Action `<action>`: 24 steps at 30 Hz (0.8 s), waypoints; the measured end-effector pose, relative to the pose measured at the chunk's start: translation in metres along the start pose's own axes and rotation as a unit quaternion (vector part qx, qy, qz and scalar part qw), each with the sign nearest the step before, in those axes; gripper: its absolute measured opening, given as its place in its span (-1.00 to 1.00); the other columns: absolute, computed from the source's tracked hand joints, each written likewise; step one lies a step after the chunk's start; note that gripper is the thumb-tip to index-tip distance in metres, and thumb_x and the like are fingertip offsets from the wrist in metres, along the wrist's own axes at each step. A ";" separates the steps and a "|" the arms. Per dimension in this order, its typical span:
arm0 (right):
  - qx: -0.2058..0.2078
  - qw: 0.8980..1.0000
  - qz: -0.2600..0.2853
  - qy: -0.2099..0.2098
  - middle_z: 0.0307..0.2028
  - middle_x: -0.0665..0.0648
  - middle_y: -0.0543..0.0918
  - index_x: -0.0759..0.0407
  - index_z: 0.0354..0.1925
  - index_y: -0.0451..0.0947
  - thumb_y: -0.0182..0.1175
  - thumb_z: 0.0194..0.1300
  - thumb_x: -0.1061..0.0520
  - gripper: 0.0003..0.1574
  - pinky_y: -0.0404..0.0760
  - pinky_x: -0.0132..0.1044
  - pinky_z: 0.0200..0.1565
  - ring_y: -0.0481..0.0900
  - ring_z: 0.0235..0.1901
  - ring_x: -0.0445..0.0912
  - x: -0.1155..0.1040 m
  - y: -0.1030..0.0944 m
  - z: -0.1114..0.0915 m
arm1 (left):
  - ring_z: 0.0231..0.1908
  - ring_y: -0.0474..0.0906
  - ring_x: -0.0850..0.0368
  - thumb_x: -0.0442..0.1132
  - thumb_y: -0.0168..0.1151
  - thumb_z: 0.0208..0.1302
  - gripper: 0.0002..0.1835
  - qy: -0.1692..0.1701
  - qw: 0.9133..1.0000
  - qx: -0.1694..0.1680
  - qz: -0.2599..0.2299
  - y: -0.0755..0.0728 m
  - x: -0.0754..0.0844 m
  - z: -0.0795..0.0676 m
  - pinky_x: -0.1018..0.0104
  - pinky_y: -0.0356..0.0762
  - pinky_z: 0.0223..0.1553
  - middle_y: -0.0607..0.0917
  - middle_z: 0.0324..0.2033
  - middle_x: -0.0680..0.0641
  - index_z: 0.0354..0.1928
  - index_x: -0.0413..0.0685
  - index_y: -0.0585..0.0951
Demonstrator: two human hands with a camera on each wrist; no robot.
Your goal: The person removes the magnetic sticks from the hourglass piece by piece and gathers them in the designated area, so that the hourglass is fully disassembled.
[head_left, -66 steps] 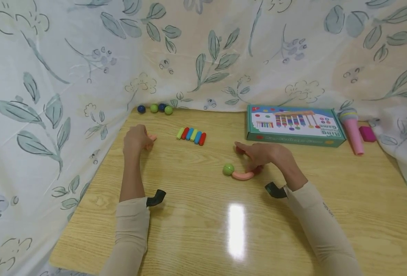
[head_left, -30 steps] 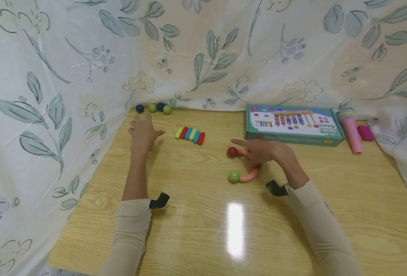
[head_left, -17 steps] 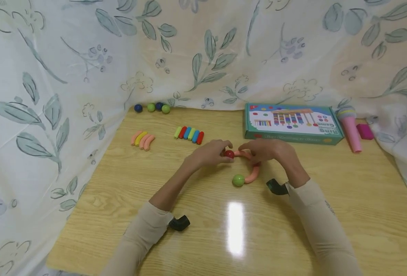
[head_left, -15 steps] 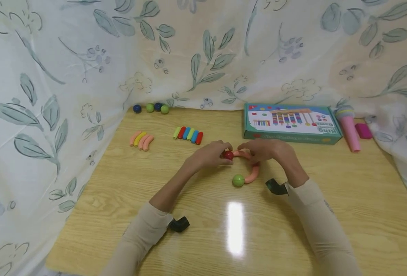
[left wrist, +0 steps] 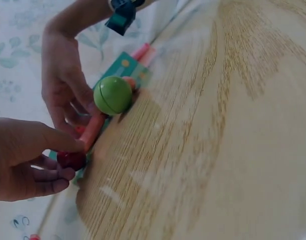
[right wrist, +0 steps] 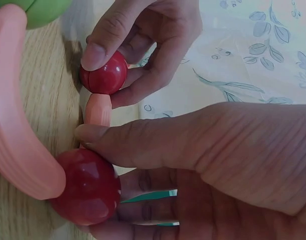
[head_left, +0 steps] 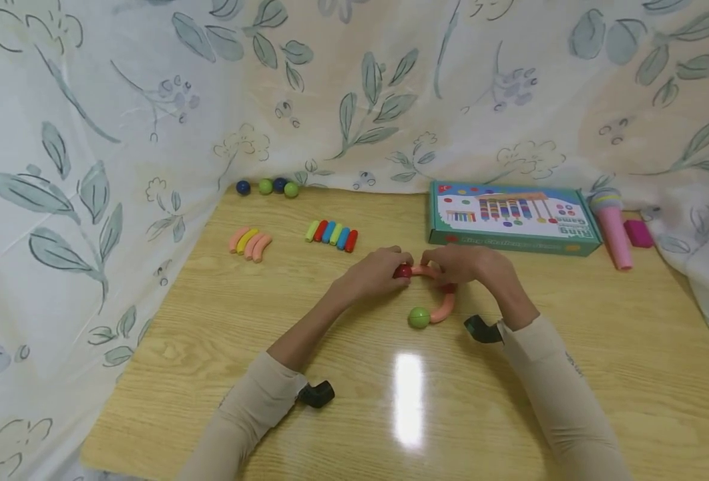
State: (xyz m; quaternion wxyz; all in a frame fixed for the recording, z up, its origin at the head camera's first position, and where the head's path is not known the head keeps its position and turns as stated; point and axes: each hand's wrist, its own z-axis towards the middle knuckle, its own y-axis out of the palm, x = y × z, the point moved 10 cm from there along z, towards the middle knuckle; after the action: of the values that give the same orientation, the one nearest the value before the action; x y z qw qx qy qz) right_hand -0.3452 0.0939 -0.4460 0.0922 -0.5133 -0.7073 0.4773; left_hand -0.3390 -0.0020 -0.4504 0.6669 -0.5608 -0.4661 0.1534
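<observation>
My left hand point(head_left: 372, 274) pinches a glossy red ball point(right wrist: 106, 75) between thumb and fingers. That ball meets the end of a short-looking, partly covered curved orange rod point(right wrist: 97, 110). Close beside it, my right hand point(head_left: 465, 264) holds this rod, its thumb on the rod and its fingers behind a second red ball point(right wrist: 86, 187). From the second ball another curved orange rod point(head_left: 443, 308) bends toward the near side and ends at a green ball point(head_left: 418, 317). Together these pieces form an open arc on the wooden table point(head_left: 330, 427).
Several curved rods, orange and yellow point(head_left: 250, 244), lie at the left. Short straight coloured rods point(head_left: 332, 236) form a row nearby. Blue and green balls point(head_left: 266, 186) line the back edge. A game box point(head_left: 513, 219), pink microphone point(head_left: 614, 230) and magenta block point(head_left: 638, 234) stand back right.
My left hand left the curved rods at the far left and came right to the red ball, where its fingers closed. My right hand stayed near the arc; the green ball shifted nearer and right.
</observation>
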 end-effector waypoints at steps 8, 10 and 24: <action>-0.011 1.000 0.018 0.011 -0.31 0.07 0.59 0.21 0.34 0.46 0.17 0.51 0.17 -0.51 0.46 -0.32 -0.25 0.54 -0.37 -0.15 0.003 0.003 0.002 | -0.21 0.50 0.15 -0.13 0.29 0.47 -0.70 0.019 0.999 0.007 0.025 -0.002 -0.004 0.002 0.44 0.44 -0.19 0.63 -0.14 -0.03 0.17 0.01 0.69; -0.013 1.000 0.018 0.011 -0.33 0.07 0.58 0.22 0.37 0.44 0.18 0.50 0.17 -0.48 0.45 -0.32 -0.27 0.53 -0.38 -0.14 0.003 0.003 0.002 | -0.20 0.49 0.14 -0.14 0.29 0.47 -0.70 0.019 1.000 0.006 0.022 -0.003 -0.005 0.001 0.43 0.45 -0.19 0.63 -0.13 -0.03 0.16 0.01 0.69; -0.015 1.000 -0.007 0.000 -0.34 0.05 0.57 0.24 0.29 0.49 0.15 0.52 0.17 -0.57 0.45 -0.30 -0.23 0.48 -0.36 -0.16 -0.001 0.002 0.004 | -0.08 0.55 0.03 -0.24 0.26 0.39 -0.68 -0.032 0.997 0.060 -0.023 -0.052 -0.031 -0.011 0.27 0.64 -0.04 0.66 -0.02 -0.13 0.14 -0.07 0.57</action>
State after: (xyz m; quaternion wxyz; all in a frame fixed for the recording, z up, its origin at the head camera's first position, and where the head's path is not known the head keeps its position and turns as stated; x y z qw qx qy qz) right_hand -0.3457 0.0912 -0.4492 0.0875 -0.5096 -0.7180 0.4661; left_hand -0.3630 -0.0477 -0.4174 0.6871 -0.5038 -0.4904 0.1833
